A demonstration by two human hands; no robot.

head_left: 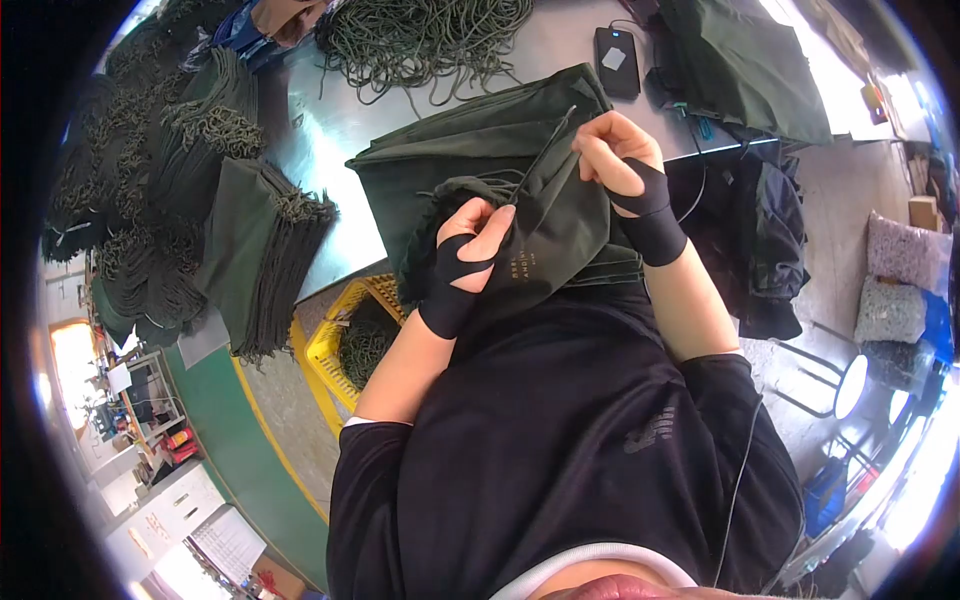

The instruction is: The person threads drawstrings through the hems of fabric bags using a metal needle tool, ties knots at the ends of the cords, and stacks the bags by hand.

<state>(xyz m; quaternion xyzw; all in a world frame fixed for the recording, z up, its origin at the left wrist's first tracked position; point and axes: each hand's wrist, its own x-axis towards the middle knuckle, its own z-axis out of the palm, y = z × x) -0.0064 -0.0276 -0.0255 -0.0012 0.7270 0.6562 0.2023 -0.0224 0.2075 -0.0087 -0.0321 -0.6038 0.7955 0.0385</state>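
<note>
A: Entry, head view, nearest first. 2 hands in view, both the person's own, each with a black wrap at wrist and palm. Count of things in hand?

B: 1 dark green bag [560, 235] and 1 thin cord [548, 150]. The bag is held over the near edge of the steel table [330, 130], just above the person's lap.

A: Left hand [470, 255]?

B: Fingers curled closed on the bag's lower left part, thumb on top of the cloth. Firm pinch, no gap visible.

A: Right hand [620, 160]?

B: Fingers bunched tight at the bag's upper right edge, closed on cloth. The cord runs up and left from between the hands; which fingers pinch it I cannot tell.

A: Look of the bag?

B: Matte dark green fabric, creased and drooping between the hands, with small pale lettering in 2 short lines near the left hand. Text too small to read.

A: Beyond it, on the table?

B: 1 flat pile of same green bags [450, 160] directly behind the held one. Left of the table centre, 2 fanned stacks of bags [260, 250] with cords hanging off their ends. At the far edge, 1 loose heap of cord [430, 40]. Far right, 1 black phone [617, 60] lying flat.

A: Below the table?

B: 1 yellow crate [335, 340] on the floor under its near edge, cord inside.
</note>
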